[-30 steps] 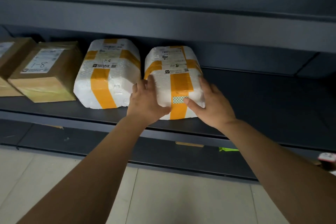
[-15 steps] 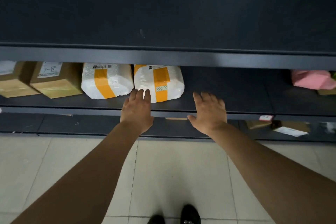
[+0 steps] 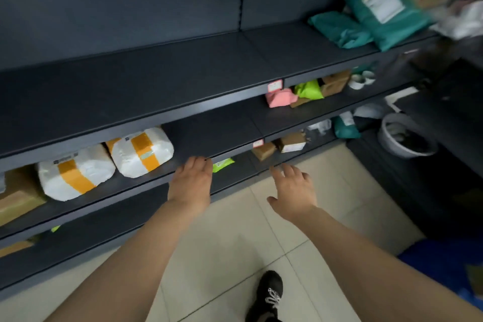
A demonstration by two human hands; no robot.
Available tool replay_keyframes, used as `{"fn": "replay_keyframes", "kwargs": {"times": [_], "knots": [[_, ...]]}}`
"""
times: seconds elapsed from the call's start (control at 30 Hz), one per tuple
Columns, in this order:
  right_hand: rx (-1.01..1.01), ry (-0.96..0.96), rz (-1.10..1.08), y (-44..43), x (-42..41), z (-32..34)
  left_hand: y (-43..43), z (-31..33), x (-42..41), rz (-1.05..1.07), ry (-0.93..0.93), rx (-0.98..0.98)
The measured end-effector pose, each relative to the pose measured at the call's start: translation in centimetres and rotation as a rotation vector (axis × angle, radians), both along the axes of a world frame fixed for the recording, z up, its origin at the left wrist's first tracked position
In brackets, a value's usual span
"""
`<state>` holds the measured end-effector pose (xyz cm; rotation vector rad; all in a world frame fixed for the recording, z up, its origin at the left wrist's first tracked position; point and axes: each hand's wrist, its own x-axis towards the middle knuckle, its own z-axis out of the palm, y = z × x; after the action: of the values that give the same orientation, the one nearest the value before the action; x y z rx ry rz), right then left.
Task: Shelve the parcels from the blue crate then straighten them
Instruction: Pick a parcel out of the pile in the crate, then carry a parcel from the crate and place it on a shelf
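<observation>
Two white foam parcels with orange tape lie side by side on the dark middle shelf (image 3: 209, 133): one on the right (image 3: 143, 152) and one on the left (image 3: 75, 171). A brown cardboard box (image 3: 18, 191) sits at the left edge beside them. My left hand (image 3: 192, 180) hovers at the shelf's front edge, right of the parcels, fingers relaxed and holding nothing. My right hand (image 3: 292, 191) hangs over the floor, fingers spread and empty. A corner of the blue crate (image 3: 441, 261) shows at the lower right.
Teal mailer bags (image 3: 376, 8) lie on the top shelf at right. Pink (image 3: 278, 97) and lime green (image 3: 308, 89) bags and small boxes fill the right shelves. A grey bin (image 3: 405, 136) stands on the dark floor area. My shoe (image 3: 266, 295) is on the beige tiles.
Both hands let go of the right foam parcel and drew back from the shelf. The view swung to the right, bringing the right shelves and blue crate into sight.
</observation>
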<state>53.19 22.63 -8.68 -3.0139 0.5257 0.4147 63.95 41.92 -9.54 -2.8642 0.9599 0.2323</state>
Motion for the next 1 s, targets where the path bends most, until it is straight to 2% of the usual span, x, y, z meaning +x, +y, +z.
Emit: {"fn": "replay_keyframes", "kwargs": {"times": [0.27,0.5,0.77,1.0], "knots": [[-0.048,-0.061,-0.313,-10.1,-15.0,9.0,-13.9,8.0,-9.3,-0.342,-0.035,-0.044],[-0.113,-0.131,-0.559,-20.6,-28.6,13.0,-29.1,12.7,-19.3,-0.580,-0.100,-0.107],[-0.155,-0.098,-0.777,-32.4,-44.4,14.0,-45.5,13.8,-33.6,-0.756,-0.022,-0.157],[-0.122,-0.003,-0.966,-41.6,-54.6,13.0,-57.6,12.2,-43.5,-0.881,0.081,-0.162]]}}
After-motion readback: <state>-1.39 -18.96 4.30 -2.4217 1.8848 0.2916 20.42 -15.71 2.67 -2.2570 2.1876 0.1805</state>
